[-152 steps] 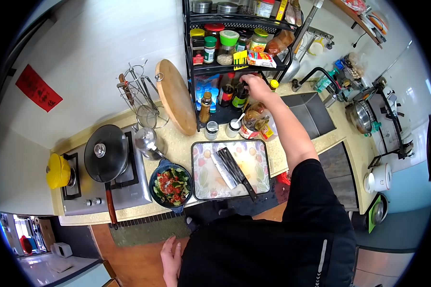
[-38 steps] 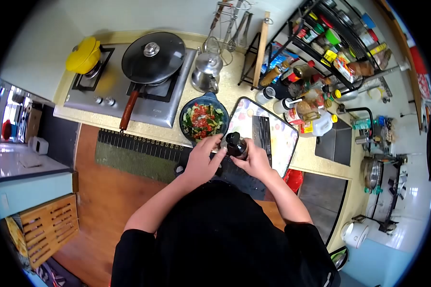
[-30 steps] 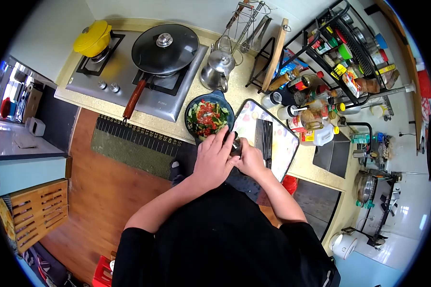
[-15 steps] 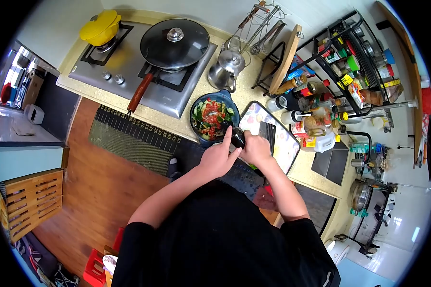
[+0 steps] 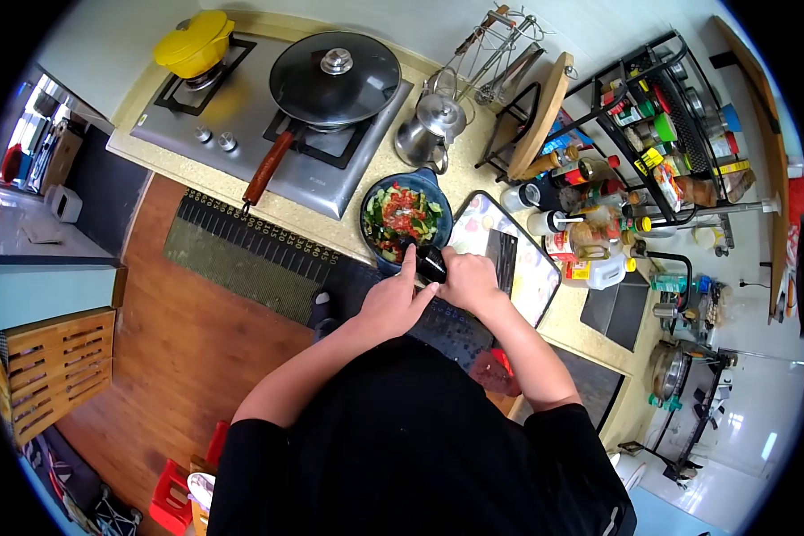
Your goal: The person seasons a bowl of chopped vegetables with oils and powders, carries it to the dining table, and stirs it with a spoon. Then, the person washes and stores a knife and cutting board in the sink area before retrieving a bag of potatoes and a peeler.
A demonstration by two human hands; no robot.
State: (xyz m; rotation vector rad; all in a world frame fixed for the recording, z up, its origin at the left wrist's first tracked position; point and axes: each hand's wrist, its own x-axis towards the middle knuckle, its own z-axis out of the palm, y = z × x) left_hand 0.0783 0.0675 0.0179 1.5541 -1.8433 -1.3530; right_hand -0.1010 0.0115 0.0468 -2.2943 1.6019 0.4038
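Note:
A dark bottle (image 5: 431,263) is tilted with its neck over the near edge of a blue bowl (image 5: 434,188), which holds chopped green vegetables and red pieces. My right hand (image 5: 470,280) is wrapped round the bottle's body. Beside the neck, my left hand (image 5: 397,299) has its index finger stretched toward the cap and its thumb apart; its other fingers are bent. Right of the bowl, a cleaver (image 5: 501,256) lies on the patterned cutting board (image 5: 536,280). Whether liquid leaves the bottle is too small to tell.
A lidded black wok (image 5: 335,85) and a yellow pot (image 5: 194,43) stand on the stove (image 5: 241,112). Behind the bowl is a metal kettle (image 5: 431,125). Jars and bottles crowd below the black rack (image 5: 674,107) at the right, near the sink (image 5: 615,308).
The bottle came from under the rack into both hands, then went from upright to tilted over the bowl. My left index finger has moved along to the bottle's neck.

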